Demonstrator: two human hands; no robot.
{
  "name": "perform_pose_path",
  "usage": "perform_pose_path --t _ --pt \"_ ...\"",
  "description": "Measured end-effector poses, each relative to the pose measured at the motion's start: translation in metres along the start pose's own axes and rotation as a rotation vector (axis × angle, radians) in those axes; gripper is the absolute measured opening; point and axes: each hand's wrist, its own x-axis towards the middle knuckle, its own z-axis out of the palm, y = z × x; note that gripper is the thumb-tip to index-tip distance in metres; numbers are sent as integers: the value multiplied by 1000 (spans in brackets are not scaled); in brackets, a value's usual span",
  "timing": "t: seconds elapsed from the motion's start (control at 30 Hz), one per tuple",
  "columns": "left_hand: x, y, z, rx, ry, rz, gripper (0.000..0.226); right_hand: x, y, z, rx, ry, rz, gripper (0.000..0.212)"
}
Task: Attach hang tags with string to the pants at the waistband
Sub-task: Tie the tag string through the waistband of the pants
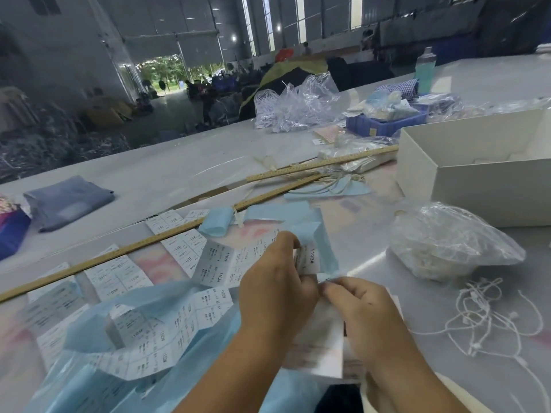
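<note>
Both hands are pinched narrow at one spot: left hand [275,281] holds the printed label strip [220,263], right hand [354,302] nips its blue backing [323,242], apparently peeling. Peel slowly and keep the strip flat. Strings [489,317] lie loose just right; pants not clearly visible, maybe the dark patch at the bottom edge.

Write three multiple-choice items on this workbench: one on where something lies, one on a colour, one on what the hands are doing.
1. Where do the loose white strings lie?
A. right of the hands
B. inside the white box
C. on the folded jeans

2. What colour is the plastic tray at the far side?
A. red
B. blue
C. yellow

3. What are the hands doing?
A. resting flat on the table
B. both pinching paper pieces
C. lifting a wooden ruler

Answers: 1 A, the strings sprawl on the table beside the right hand. 2 B, its walls are blue. 3 B, left hand and right hand curl their fingers on label paper.
</note>
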Motion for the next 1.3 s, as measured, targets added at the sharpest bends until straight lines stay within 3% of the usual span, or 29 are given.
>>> perform_pose_path --t 0.1,0.33,0.53,0.63,0.7,0.83,0.93,1.03,1.13,1.3 --pt "-3 4 -1 16 -31 56 27 0 1 -3 178 -111 76 31" --pt "-4 3 -6 34 -104 194 26 -1 -1 -9 546 -72 59 44" --pt "-3 -2 -10 41 -202 185 27 -3 4 -8 587 -27 43 49" --pt "-1 -3 -13 58 -228 158 30 -5 3 -10 505 -161 31 61" --pt "-1 -2 -13 127 -221 188 34 -7 0 -11 381 -228 8 57" --pt "2 -4 -14 207 -201 277 27 -5 -2 -8 311 -82 114 42" --pt "1 -10 -15 131 -263 205 25 -4 0 -8 402 25 275 19" --pt "1 -13 -18 -127 -341 88 41 -3 0 -10 336 5 289 32" --pt "3 -14 -20 -364 -306 -43 41 4 -8 -10 160 -52 225 40" --pt "11 -17 -29 -468 -186 -229 23 34 -27 -3 137 -256 139 21"
